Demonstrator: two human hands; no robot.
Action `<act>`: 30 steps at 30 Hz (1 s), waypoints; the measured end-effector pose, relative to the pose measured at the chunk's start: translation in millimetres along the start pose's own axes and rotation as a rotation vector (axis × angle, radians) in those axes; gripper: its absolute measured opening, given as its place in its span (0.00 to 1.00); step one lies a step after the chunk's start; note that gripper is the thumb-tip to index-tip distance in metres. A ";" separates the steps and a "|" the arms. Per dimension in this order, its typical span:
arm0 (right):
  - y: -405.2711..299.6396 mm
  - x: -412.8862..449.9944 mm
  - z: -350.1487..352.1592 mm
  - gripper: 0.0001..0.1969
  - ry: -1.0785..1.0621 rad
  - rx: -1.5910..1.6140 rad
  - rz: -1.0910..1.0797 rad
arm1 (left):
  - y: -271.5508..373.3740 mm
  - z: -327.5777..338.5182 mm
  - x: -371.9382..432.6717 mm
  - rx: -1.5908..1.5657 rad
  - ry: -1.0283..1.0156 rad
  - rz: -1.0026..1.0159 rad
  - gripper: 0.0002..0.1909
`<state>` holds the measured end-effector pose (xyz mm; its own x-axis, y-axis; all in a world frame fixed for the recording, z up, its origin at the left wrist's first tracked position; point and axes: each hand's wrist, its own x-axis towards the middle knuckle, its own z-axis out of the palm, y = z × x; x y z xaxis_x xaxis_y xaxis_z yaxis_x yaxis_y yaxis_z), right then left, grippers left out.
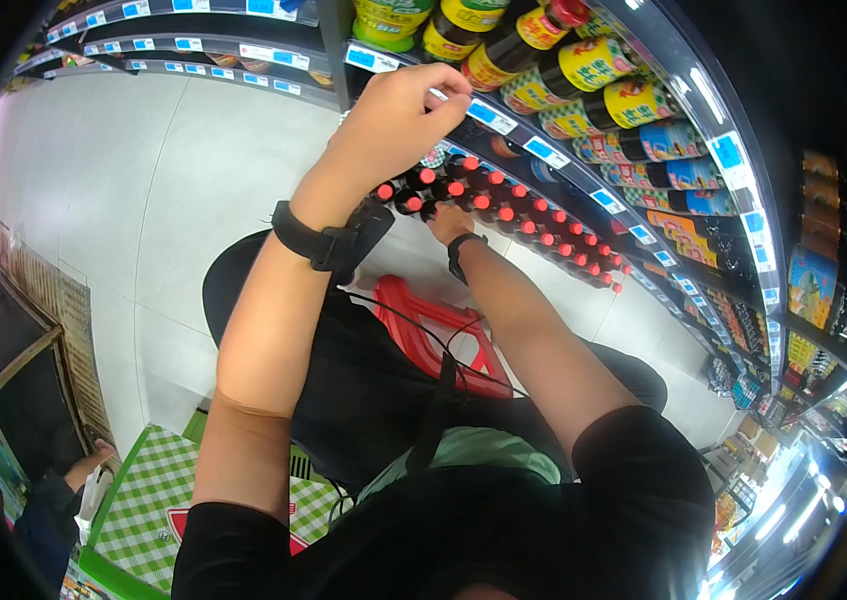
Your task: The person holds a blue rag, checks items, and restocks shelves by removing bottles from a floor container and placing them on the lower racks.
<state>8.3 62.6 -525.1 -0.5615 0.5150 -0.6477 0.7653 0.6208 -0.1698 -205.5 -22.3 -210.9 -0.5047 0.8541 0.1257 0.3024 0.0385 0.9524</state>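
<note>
My left hand (412, 109) is raised by the edge of a lit shelf, in front of its price labels (491, 116). Its fingers are loosely curled, with a gap between thumb and fingers and nothing seen in it. Lower down, my right hand (453, 223) has its fingers around the top of a dark bottle (429, 208) at the near end of a group of red-capped bottles (504, 214). The hand hides that bottle's cap. These bottles stand in rows below the shelf edge. Both wrists wear black straps.
Sauce bottles with yellow labels (592, 64) fill the shelf above. A red plastic stool (423, 330) is between my legs. Behind on the left are a green-checked box (146, 487), another person's hand (90, 465) and a framed panel (26, 397). More shelves (191, 41) run along the top left.
</note>
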 end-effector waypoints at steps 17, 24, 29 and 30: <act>1.7 -149.8 -179.2 0.13 0.318 0.361 -0.356 | -8.9 29.5 -20.8 -0.147 -0.274 -0.008 0.14; 3.1 -227.9 -317.5 0.08 0.482 0.781 -0.561 | 4.6 58.5 -54.6 -0.100 -0.778 -0.117 0.46; -22.3 -259.9 -354.7 0.16 0.598 1.027 -0.411 | 24.1 83.5 -70.3 -0.459 -0.494 -0.048 0.39; -31.6 -263.6 -352.4 0.18 0.606 1.025 -0.460 | 30.0 83.9 -76.1 -0.553 -0.486 -0.068 0.38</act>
<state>21.2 115.6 -87.3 -0.6843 0.7290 0.0183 0.2028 0.2143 -0.9555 -90.1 -42.6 -215.3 -0.0535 0.9975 0.0461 -0.2338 -0.0574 0.9706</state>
